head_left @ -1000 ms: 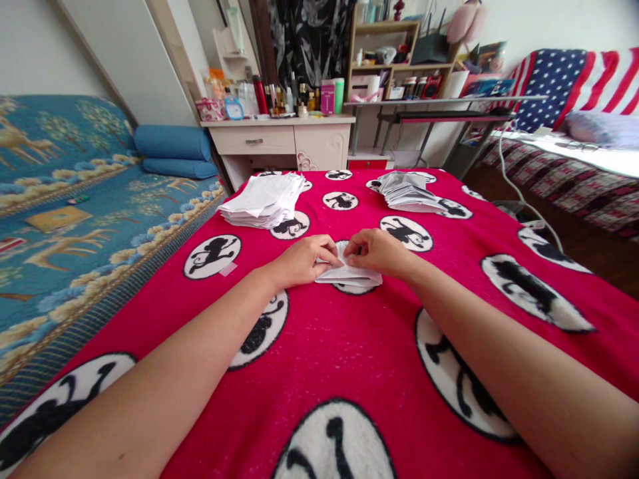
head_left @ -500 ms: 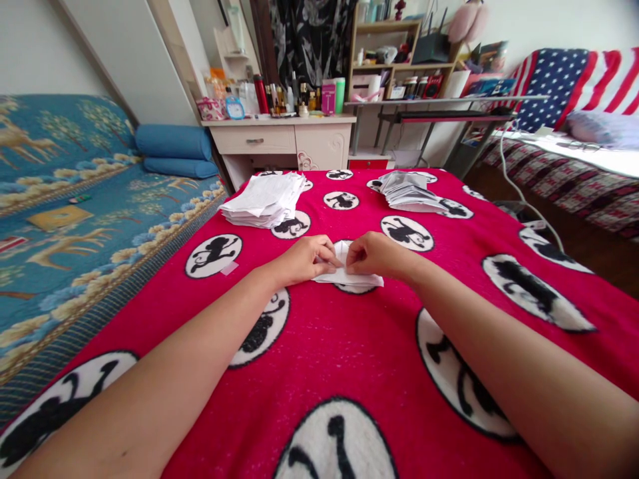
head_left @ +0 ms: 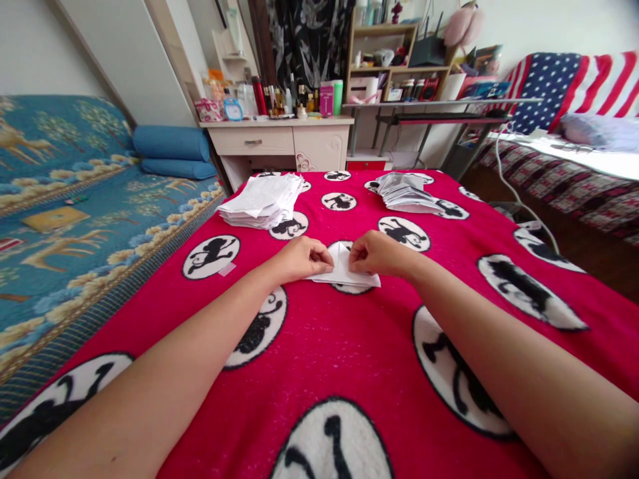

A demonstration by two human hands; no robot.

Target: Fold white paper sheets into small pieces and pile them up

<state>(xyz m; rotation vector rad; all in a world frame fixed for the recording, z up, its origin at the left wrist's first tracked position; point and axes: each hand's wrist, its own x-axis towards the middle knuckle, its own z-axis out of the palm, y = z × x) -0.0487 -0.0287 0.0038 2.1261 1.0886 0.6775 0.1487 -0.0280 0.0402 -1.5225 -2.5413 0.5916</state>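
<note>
A folded sheet of white paper (head_left: 342, 271) lies in front of me on the red cloth (head_left: 319, 346), with a pointed fold at its far side. My left hand (head_left: 305, 258) is closed on the paper's left part, its thumb and fingertips pinched together. On the right part, my right hand (head_left: 368, 254) also pinches the paper with curled fingers. Between the two hands the sheet's middle shows. Both hands rest low, close to the cloth.
A stack of white paper sheets (head_left: 262, 201) lies at the far left of the cloth. At the far right is a pile of folded papers (head_left: 407, 193). A small pale scrap (head_left: 227, 269) lies left of my hands. Beyond stands a white dresser (head_left: 279, 143); a blue sofa (head_left: 100, 199) is at left.
My left hand has shifted slightly left along the paper, so more of the sheet's middle and its pointed fold shows. The right hand stays nearly in place.
</note>
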